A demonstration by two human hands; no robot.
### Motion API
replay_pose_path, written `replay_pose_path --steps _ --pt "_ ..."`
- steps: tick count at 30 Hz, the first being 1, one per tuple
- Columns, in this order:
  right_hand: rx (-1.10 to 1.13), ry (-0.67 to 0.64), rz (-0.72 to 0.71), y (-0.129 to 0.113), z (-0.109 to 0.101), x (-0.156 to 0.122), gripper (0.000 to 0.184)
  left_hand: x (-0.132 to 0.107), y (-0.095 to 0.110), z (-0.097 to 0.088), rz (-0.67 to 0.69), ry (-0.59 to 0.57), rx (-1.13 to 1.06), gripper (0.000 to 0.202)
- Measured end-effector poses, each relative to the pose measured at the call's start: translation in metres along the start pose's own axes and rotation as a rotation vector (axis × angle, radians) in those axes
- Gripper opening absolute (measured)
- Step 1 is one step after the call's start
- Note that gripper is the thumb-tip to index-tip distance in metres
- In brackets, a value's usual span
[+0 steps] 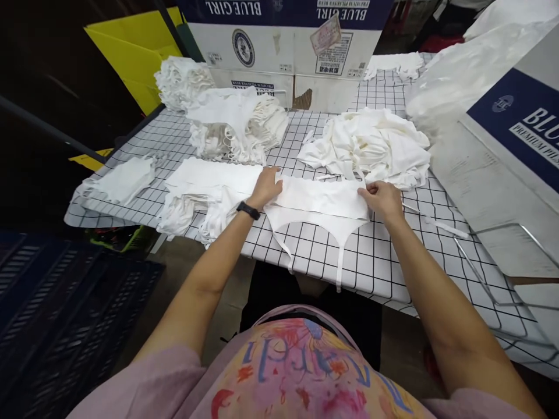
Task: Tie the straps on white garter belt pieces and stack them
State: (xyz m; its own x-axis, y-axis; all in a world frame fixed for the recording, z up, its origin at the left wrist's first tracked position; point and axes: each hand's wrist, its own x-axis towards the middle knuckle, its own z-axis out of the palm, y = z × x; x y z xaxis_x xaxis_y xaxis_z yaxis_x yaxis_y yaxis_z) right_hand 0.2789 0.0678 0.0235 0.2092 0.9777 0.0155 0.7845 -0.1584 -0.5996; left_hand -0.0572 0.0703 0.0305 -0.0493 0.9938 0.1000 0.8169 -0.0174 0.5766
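An upside-down carton (279, 55) reads "BLUE GIRL". Left hand (266, 187) and right hand (384, 199) pinch opposite edges of a white garment (321, 199).

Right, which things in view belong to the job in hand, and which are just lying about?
Likely part of the job:
white garment, left hand and right hand at its ends
flat stack by the left hand
crumpled heap beyond the garment

Apparently just lying about:
beer boxes
paper slip on one box
dark blue crate
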Motion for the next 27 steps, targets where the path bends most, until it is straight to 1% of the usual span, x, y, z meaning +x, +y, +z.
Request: replay_pose_path --steps 2,4,6,10,14,16,18,22,25,27 --pt "0.066 0.024 -0.010 -0.003 -0.001 -0.002 0.009 0.014 -0.004 0.005 -0.010 -0.028 0.015 0.046" --pt "0.140 0.067 -0.020 -0.004 -0.005 -0.007 0.008 0.023 -0.006 0.010 -0.023 -0.036 0.013 0.050" --pt "0.197 0.109 -0.022 -0.005 -0.010 -0.014 0.009 0.028 -0.007 0.014 -0.035 -0.046 0.003 0.049" --pt "0.292 0.160 -0.034 -0.003 -0.021 -0.025 0.012 0.030 -0.005 0.015 -0.046 -0.065 -0.009 0.032" --pt "0.458 0.153 0.014 -0.006 -0.036 -0.033 0.015 0.021 0.003 0.010 -0.021 -0.033 -0.059 0.019" --pt "0.550 0.124 0.052 -0.007 -0.047 -0.037 0.016 0.015 0.007 0.003 -0.009 0.005 -0.163 0.017" --pt "0.637 0.095 0.065 -0.007 -0.058 -0.041 0.015 0.009 0.010 -0.006 0.008 0.030 -0.312 0.015" --pt "0.724 0.112 0.041 -0.003 -0.082 -0.047 0.016 -0.001 0.022 -0.034 0.101 0.003 -0.589 0.016" --pt "0.773 0.115 0.044 -0.007 -0.101 -0.053 0.020 -0.007 0.036 -0.056 0.154 -0.015 -0.693 0.016" --pt "0.815 0.092 0.035 -0.013 -0.113 -0.058 0.024 -0.011 0.045 -0.068 0.177 -0.002 -0.724 0.016"
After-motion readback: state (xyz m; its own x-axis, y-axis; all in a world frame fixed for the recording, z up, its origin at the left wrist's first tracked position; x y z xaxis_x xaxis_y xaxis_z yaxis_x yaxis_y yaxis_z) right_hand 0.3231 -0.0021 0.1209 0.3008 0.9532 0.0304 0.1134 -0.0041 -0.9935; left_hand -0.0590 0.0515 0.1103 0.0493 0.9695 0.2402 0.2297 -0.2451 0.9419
